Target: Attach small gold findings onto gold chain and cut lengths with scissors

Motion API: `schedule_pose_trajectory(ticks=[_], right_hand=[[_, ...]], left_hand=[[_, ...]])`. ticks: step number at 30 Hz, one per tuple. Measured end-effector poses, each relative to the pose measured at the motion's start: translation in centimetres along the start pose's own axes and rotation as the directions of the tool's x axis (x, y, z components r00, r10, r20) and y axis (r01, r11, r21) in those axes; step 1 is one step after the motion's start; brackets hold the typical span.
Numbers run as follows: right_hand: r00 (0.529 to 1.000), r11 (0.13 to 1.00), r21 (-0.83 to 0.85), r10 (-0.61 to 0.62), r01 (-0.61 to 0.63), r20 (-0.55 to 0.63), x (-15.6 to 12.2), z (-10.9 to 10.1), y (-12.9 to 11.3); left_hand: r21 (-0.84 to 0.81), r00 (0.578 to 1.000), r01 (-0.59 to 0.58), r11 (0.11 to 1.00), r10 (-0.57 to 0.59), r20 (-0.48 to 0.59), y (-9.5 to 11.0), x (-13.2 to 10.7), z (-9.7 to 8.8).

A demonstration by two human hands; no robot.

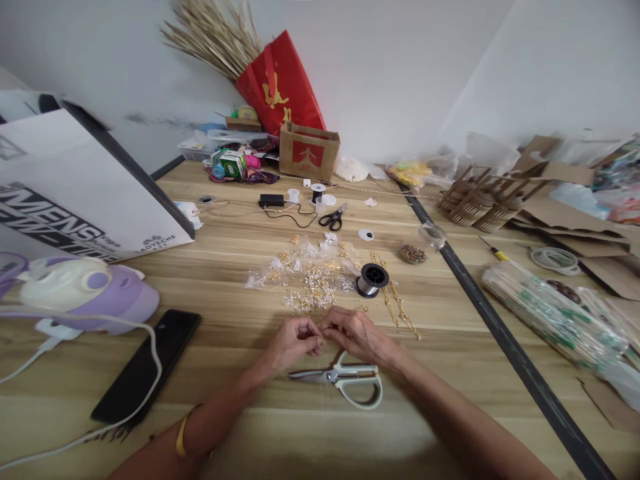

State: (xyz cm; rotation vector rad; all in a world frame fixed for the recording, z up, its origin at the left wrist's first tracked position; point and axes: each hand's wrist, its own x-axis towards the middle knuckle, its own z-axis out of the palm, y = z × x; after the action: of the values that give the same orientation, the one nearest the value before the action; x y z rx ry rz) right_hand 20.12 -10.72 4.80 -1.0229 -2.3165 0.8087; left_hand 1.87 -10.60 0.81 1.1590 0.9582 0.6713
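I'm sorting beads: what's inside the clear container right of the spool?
Small mixed-colour beads show inside the clear container; anything beneath the visible ones is covered.

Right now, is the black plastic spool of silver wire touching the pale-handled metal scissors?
Apart: the head view shows bare wooden tabletop and the right hand between the spool and the scissors.

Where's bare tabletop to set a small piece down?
Bare wood lies between the phone and left hand, and between the gold chain and dark strip. Crowded: just beyond the right hand, with beads and the spool.
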Motion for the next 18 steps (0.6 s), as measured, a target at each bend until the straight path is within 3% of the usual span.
schedule_pose_trajectory(ticks=[13,18], right_hand=[[1.0,1.0,0.019,0.001,-0.001,0.0,0.01,0.25,0.15],[0.995,0.998,0.062,0.009,-0.002,-0.104,-0.13,-0.03,-0.12]], left_hand=[[0.031,0.999,0.004,0.999,-0.006,0.053,0.21,-0.1,-0.1],[-0.009,0.999,0.015,1.0,-0.015,0.029,0.43,-0.18,-0.09]])
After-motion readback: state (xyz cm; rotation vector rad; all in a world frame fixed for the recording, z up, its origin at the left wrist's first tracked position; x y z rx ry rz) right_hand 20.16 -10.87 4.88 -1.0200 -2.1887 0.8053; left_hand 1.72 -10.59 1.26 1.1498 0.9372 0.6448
